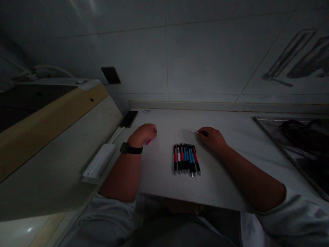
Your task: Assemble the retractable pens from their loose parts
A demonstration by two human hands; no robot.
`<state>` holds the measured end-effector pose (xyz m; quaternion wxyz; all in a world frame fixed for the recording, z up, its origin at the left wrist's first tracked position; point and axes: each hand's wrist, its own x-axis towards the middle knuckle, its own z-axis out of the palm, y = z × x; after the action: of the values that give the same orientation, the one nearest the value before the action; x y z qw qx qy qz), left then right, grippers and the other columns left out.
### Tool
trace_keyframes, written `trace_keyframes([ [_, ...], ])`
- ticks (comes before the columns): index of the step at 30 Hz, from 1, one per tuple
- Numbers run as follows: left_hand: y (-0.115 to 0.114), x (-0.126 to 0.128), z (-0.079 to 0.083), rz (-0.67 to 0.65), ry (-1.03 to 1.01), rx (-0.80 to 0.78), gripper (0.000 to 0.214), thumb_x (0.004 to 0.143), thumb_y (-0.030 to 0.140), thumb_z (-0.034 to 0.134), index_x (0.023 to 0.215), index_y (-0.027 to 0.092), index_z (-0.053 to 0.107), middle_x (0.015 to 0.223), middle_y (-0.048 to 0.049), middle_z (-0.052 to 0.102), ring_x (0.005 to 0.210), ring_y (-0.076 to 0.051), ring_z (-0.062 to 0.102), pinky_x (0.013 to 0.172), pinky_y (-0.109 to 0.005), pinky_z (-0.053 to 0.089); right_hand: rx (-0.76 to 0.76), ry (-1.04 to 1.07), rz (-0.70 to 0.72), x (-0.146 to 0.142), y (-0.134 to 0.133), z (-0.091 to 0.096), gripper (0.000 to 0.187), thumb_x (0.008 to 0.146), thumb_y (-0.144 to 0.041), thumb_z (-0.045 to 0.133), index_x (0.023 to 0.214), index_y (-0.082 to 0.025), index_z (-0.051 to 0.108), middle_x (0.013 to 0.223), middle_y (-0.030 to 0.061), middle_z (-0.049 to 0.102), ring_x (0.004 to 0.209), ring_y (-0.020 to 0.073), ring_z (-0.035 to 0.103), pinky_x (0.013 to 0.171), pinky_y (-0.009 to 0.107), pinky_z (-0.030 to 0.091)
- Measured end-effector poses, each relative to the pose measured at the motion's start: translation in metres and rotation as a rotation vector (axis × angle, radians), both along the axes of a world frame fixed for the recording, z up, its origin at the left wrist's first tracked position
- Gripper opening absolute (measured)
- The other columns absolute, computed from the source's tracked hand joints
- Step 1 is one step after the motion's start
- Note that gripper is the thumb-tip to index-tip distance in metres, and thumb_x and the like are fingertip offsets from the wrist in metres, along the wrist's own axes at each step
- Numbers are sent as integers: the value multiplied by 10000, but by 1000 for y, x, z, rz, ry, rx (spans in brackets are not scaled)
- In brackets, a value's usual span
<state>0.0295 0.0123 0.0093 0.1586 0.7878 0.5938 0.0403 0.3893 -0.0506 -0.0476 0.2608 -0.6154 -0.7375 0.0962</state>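
My left hand [146, 132], with a dark watch on its wrist, is curled closed above the left part of the counter. A short red pen part [148, 141] pokes out below its fingers; the rest of it is hidden. In the pinched fingers of my right hand [212, 138] is a thin whitish pen refill [193, 130], pointing left. Something dark shows between those fingers too. Several click pens [186, 158] with red, blue, white and black barrels lie side by side between my forearms, tips toward me. Just beyond them rests a tiny pale piece [179, 135], too small to name.
A phone [129, 119] lies at the back left, with a white cable leading to a white power strip [99, 161]. Near the wall is a small ring [146, 111]. A metal-edged stove or tray [280, 147] borders the counter [164, 181] at right. The scene is dim.
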Motion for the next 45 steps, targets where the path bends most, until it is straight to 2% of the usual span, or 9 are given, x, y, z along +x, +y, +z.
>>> trace_keyframes([
  [4, 6, -22, 3, 97, 241, -94, 144, 666, 132, 721, 779, 189, 790, 735, -89, 755, 704, -224, 693, 667, -295, 490, 35, 1, -4, 0, 0, 0, 231, 934, -320, 572, 1019, -231, 768, 1021, 91, 768, 933, 266, 698, 851, 408, 528],
  [15, -1, -37, 18, 156, 310, -173, 197, 700, 206, 763, 887, 216, 824, 929, -87, 803, 848, -231, 724, 744, -282, 518, 285, 183, -5, -3, -2, 8, 264, 928, -420, 605, 949, -217, 772, 928, 98, 711, 877, 252, 681, 834, 403, 547],
  [19, -1, -30, 18, 112, 339, -192, 142, 701, 224, 772, 837, 219, 812, 943, -72, 805, 834, -214, 717, 713, -259, 503, 283, 242, 11, -6, -3, 9, 263, 938, -445, 599, 950, -225, 743, 927, 91, 720, 861, 248, 685, 832, 412, 549],
  [24, 4, -37, 12, 105, 266, -168, 44, 666, 247, 789, 685, 222, 758, 760, -68, 766, 700, -221, 683, 666, -290, 481, 164, 444, -27, -10, -2, 8, 327, 928, -538, 601, 955, -224, 691, 985, 98, 733, 869, 235, 694, 843, 394, 552],
  [27, 6, -42, 10, 113, 180, -130, 126, 692, 313, 811, 659, 220, 732, 724, -78, 740, 666, -234, 661, 664, -317, 466, 90, 616, -20, -12, -1, 10, 349, 885, -577, 644, 940, -232, 657, 957, 75, 721, 873, 225, 679, 857, 391, 548],
  [30, 4, -27, 8, 85, 16, 34, 138, 754, 339, 804, 798, 217, 755, 801, -82, 750, 723, -233, 665, 689, -313, 463, -1, 820, 17, -17, -2, 14, 358, 826, -577, 711, 923, -240, 638, 948, 51, 704, 883, 209, 663, 867, 384, 549],
  [35, -16, 37, 0, -200, -474, 265, 251, 920, 410, 691, 1086, 227, 732, 1007, -60, 753, 860, -196, 681, 796, -305, 511, -174, 1136, 107, -32, -12, 21, 353, 755, -518, 822, 848, -232, 636, 912, 16, 695, 817, 164, 646, 832, 352, 557],
  [40, -45, 85, -16, -285, -668, 200, 342, 887, 416, 750, 1161, 219, 698, 1101, -67, 737, 864, -180, 691, 760, -298, 547, -327, 1333, 180, -51, -24, 22, 374, 719, -473, 893, 876, -226, 660, 905, 7, 722, 827, 165, 683, 868, 376, 575],
  [45, -53, 96, -25, -328, -749, 101, 157, 924, 336, 709, 1027, 219, 716, 980, -47, 767, 876, -189, 720, 821, -325, 564, -364, 1387, 212, -57, -26, 17, 367, 706, -435, 920, 886, -228, 677, 915, 9, 737, 875, 182, 715, 908, 399, 588],
])
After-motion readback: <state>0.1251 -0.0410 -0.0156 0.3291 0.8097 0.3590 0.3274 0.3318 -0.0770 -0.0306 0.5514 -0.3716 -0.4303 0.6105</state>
